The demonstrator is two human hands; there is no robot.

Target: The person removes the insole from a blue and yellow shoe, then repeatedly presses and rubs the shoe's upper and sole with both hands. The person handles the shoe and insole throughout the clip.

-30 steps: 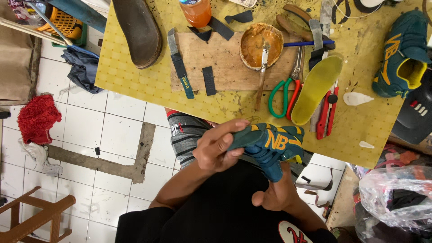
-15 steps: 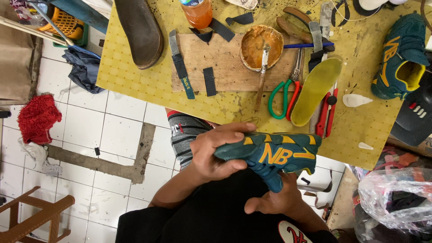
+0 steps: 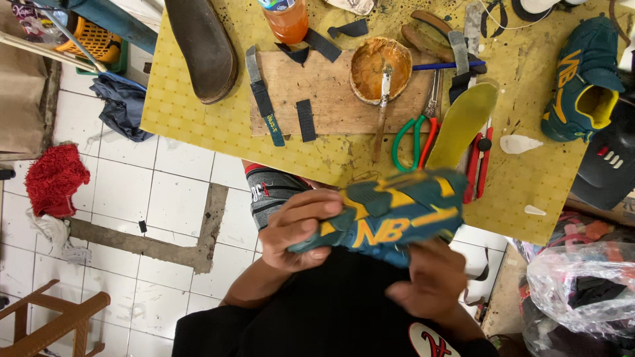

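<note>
Grip: both hands closed on a teal and yellow shoe (image 3: 387,215).
Left hand (image 3: 297,228): fingers wrapped around one end.
Right hand (image 3: 430,281): under the other end, blurred.
Shoe: held above the lap, just below the yellow table (image 3: 192,112) edge.
Nearby: scissors (image 3: 413,135), yellow insole (image 3: 463,122).

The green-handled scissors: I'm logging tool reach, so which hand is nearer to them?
Right. The right hand is under the teal shoe, below the green-handled scissors; the left hand grips the shoe's end, farther left.
</note>
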